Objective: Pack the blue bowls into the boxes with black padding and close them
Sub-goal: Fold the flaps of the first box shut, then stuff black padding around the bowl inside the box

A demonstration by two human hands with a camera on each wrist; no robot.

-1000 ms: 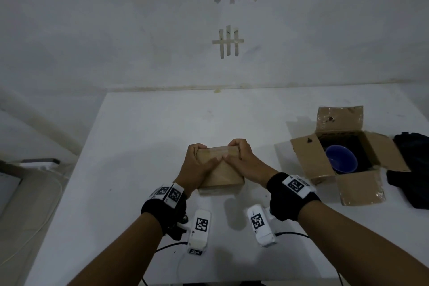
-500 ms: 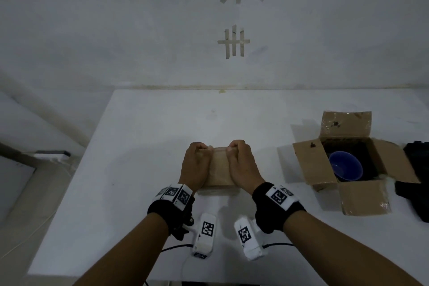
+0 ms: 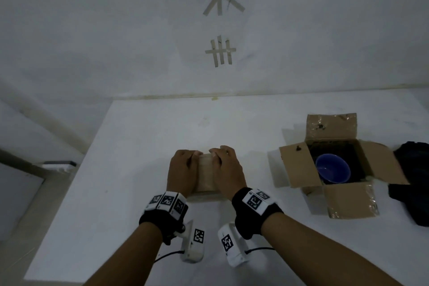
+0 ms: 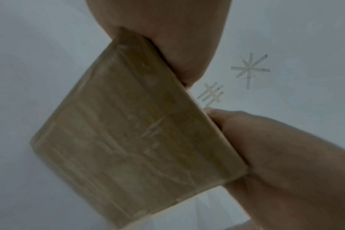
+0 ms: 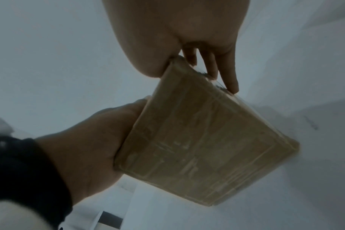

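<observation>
Left hand (image 3: 182, 173) and right hand (image 3: 228, 173) clamp the closed cardboard box (image 3: 205, 175) between them near the white table's (image 3: 139, 146) front edge, fingers curled over its far end. Wrist views alone show its taped side faces (image 4: 128, 140); the head view alone shows its long axis running away from the person. Farther right, an open box (image 3: 299, 165) with black padding holds a blue bowl (image 3: 333, 170), mouth up.

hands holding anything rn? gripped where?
Both grip the closed cardboard box: left hand on its left side, right hand on its right, fingers curled over the far top edge.

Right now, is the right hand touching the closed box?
Touching. The right wrist view shows the right hand with fingertips and palm against the closed box.
</observation>
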